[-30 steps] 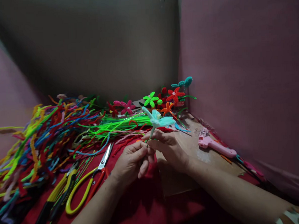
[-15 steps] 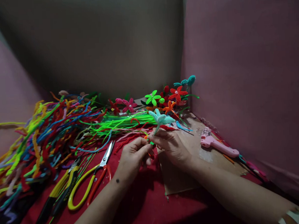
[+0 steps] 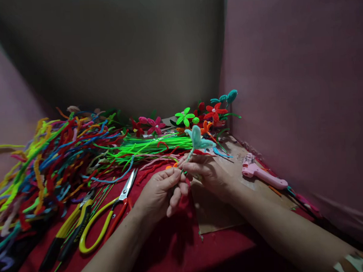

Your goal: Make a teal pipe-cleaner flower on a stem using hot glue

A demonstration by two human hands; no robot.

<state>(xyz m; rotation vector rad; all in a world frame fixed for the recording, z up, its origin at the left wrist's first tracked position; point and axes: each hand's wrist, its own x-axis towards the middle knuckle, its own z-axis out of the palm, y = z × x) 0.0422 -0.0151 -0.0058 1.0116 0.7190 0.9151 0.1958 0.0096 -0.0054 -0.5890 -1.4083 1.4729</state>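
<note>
A light blue pipe-cleaner flower [image 3: 199,140] stands upright on a thin stem above my two hands. My right hand [image 3: 207,173] pinches the stem just under the petals. My left hand [image 3: 161,192] is closed on the lower part of the same stem, thumb and forefinger pressed together, with a bit of green stem showing between the hands. Both hands hover over the red cloth [image 3: 186,248] and the edge of a brown cardboard sheet [image 3: 216,214].
A big heap of coloured pipe cleaners [image 3: 50,157] covers the left. Bright green stems [image 3: 152,147] lie behind my hands. Finished flowers [image 3: 198,115] lean in the corner. Yellow-handled scissors [image 3: 109,215] and pliers [image 3: 70,233] lie front left; a pink glue gun [image 3: 263,176] lies right.
The blue flower has turned between my fingers, its petals now standing more upright. My left hand has shifted slightly on the stem; both hands stay in the same place.
</note>
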